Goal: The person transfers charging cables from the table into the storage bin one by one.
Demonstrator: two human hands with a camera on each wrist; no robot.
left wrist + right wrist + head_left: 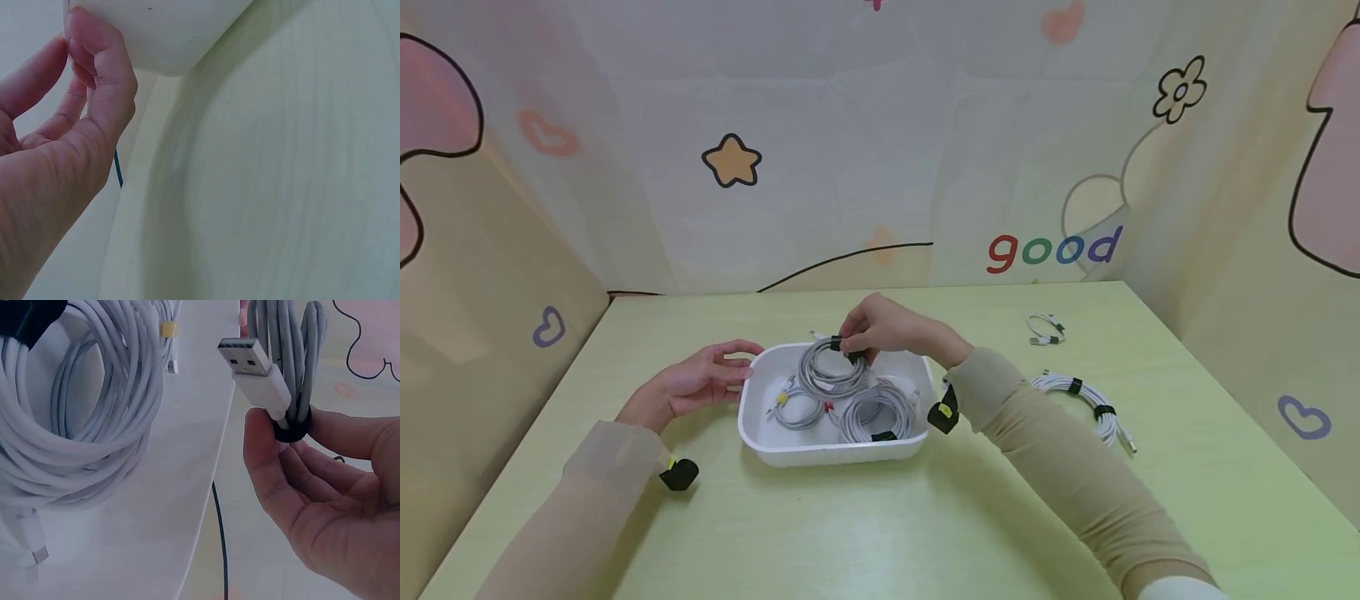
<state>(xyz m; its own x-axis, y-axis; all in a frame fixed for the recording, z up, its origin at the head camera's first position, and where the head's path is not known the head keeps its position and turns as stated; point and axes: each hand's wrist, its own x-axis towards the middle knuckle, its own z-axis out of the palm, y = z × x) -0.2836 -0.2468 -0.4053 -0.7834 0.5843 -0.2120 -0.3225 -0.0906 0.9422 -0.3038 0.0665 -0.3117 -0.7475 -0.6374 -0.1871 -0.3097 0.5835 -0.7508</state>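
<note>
My right hand (887,325) pinches a coiled grey USB cable (812,372) at a black tie, raised over the white plastic tray (835,456). In the right wrist view the cable's USB plug (253,362) sticks out above my fingertips. My left hand (700,379) holds the tray's left rim, with fingertips at its edge in the left wrist view (94,81). Inside the tray lie a larger coil of light grey cable (880,412) with a black tie and a smaller coil (797,412) with a yellow tie. A small red tie (829,407) shows between them.
To the right on the pale wood-grain table (820,533) lie a long white cable coil (1086,392) with black ties and a short white cable (1045,333) above it. A printed curtain (850,167) stands behind and at both sides.
</note>
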